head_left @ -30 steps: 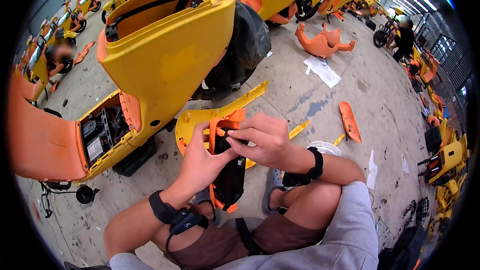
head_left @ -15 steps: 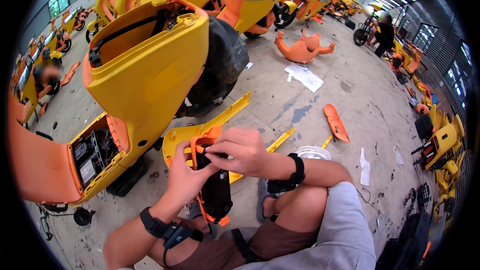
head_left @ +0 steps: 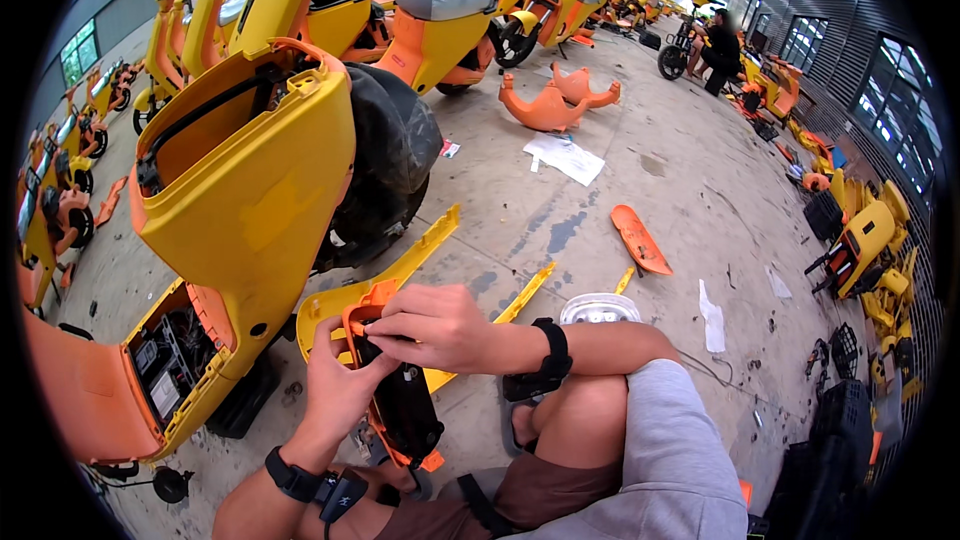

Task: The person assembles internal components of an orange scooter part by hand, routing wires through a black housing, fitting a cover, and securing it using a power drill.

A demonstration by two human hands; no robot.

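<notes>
Head view: both hands, left hand (head_left: 340, 385) and right hand (head_left: 435, 325), still grasp the orange-and-black part (head_left: 400, 410), fingers clenched, unchanged.

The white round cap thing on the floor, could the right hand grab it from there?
Probably yes. The white cap lies just past the right forearm with bare floor around it, but the right hand is busy on the orange and black part.

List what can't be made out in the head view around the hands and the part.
- Top end of orange-and-black part: covered by right hand.
- Left hand fingers: hidden behind the part.
- Open scooter bay: contents too small and dark.
- Far person: too small.
</notes>
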